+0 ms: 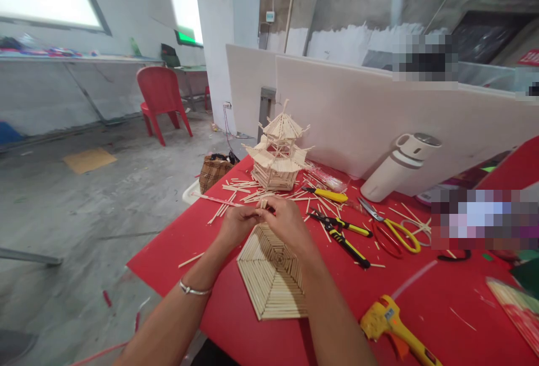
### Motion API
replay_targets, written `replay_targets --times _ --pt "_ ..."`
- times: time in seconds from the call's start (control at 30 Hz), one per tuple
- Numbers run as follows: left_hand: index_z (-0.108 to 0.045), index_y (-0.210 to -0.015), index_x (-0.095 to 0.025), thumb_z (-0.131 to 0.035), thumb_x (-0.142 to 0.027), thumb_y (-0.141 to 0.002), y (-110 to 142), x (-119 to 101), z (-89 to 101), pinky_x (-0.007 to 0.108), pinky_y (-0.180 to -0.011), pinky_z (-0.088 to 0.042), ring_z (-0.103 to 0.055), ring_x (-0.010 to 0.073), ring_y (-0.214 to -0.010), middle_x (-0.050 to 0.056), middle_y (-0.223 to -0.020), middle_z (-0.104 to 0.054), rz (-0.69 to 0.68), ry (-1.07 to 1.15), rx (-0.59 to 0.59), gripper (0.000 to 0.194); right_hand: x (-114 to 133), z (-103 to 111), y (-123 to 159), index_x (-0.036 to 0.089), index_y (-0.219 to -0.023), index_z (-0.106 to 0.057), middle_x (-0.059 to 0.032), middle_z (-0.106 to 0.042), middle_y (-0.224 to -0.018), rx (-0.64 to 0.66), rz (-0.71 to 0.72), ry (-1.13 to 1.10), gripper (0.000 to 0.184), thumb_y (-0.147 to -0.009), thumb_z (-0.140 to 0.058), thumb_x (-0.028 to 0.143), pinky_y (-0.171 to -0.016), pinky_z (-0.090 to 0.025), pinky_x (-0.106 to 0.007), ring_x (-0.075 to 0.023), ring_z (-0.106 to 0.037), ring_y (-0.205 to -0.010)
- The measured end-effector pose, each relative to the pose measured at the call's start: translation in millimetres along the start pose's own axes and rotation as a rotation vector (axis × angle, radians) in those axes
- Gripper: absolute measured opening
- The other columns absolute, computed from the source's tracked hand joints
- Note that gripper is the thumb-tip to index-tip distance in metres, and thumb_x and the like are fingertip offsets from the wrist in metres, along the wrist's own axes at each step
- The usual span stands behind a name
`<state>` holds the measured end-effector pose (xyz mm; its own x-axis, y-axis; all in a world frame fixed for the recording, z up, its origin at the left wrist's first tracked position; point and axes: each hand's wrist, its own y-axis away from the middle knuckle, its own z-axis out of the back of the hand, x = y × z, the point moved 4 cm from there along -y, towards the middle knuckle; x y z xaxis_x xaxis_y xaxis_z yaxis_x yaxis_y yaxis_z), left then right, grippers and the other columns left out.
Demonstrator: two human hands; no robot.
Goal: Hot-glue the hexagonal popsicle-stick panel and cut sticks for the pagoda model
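Note:
My left hand and my right hand meet above the red table, fingers closed in a pinch. Short pale wooden stick pieces show at the fingertips between them; how many is hidden. Beneath my hands lies a flat hexagonal panel of wooden sticks laid in rings, partly covered by my right forearm. Just beyond my hands stands a small pagoda model made of the same sticks, with two tiers of roof. Loose wooden sticks are scattered around its base.
Right of my hands lie yellow-handled pliers, black-and-yellow cutters and yellow-handled scissors. A yellow glue gun rests at the front right. A white bottle stands by the pale partition. The table's edge runs along the left.

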<state>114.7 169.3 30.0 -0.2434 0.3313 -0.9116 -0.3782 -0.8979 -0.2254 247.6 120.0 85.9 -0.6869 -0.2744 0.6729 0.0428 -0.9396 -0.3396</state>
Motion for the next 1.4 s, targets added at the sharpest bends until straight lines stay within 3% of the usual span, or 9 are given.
replay_targets --times 0.53,0.67,0.83,1.0,1.23,1.4 --pt "-0.081 -0.079 -0.014 -0.070 -0.025 -0.071 0 7 -3.7 0.023 -0.056 -0.044 -0.056 0.0130 -0.054 -0.001 -0.059 -0.070 0.022 0.023 0.091 0.017 1 4 -1 0.022 -0.067 -0.064 0.0029 -0.064 -0.067 -0.010 -0.018 0.064 0.019 -0.085 -0.066 0.023 -0.060 -0.031 -0.024 -0.0132 -0.053 -0.062" --pt "-0.081 -0.083 -0.013 -0.068 -0.025 -0.073 0 8 -2.7 0.027 -0.062 -0.049 -0.062 0.0156 -0.059 0.002 -0.069 -0.075 0.026 0.043 0.134 0.020 -2 8 0 0.022 -0.065 -0.066 0.0023 -0.066 -0.065 -0.025 -0.062 0.102 0.020 -0.084 -0.068 0.028 -0.058 -0.029 -0.025 -0.0134 -0.053 -0.060" --pt "-0.080 -0.087 -0.014 -0.062 -0.012 -0.066 -1 14 6.1 0.031 -0.073 -0.054 -0.070 0.0218 -0.077 0.008 -0.086 -0.079 0.033 0.040 0.139 0.028 -13 21 2 0.023 -0.070 -0.070 0.0017 -0.067 -0.063 -0.088 -0.128 0.083 0.017 -0.084 -0.068 0.032 -0.058 -0.033 -0.024 -0.0147 -0.056 -0.060" --pt "-0.079 -0.085 -0.016 -0.057 -0.011 -0.067 -2 14 11.0 0.029 -0.068 -0.051 -0.066 0.0189 -0.073 0.005 -0.080 -0.078 0.029 0.006 0.110 0.029 -11 21 1 0.022 -0.069 -0.070 0.0025 -0.065 -0.061 -0.068 -0.117 0.042 0.018 -0.084 -0.067 0.031 -0.058 -0.034 -0.024 -0.0141 -0.055 -0.059" --pt "-0.080 -0.091 -0.014 -0.068 -0.020 -0.071 0 3 5.6 0.027 -0.066 -0.048 -0.064 0.0180 -0.070 0.008 -0.080 -0.077 -0.014 0.054 0.206 0.024 -4 8 1 0.021 -0.065 -0.065 0.0034 -0.059 -0.058 -0.022 -0.110 0.049 0.022 -0.085 -0.066 0.029 -0.055 -0.030 -0.024 -0.0123 -0.048 -0.056" --pt "-0.079 -0.076 -0.013 -0.070 -0.023 -0.072 1 6 2.8 0.024 -0.056 -0.041 -0.057 0.0143 -0.059 0.004 -0.064 -0.071 -0.013 0.019 0.111 0.014 -6 4 2 0.021 -0.063 -0.062 0.0037 -0.057 -0.057 -0.021 -0.133 0.062 0.025 -0.084 -0.066 0.033 -0.053 -0.027 -0.024 -0.0120 -0.044 -0.054"
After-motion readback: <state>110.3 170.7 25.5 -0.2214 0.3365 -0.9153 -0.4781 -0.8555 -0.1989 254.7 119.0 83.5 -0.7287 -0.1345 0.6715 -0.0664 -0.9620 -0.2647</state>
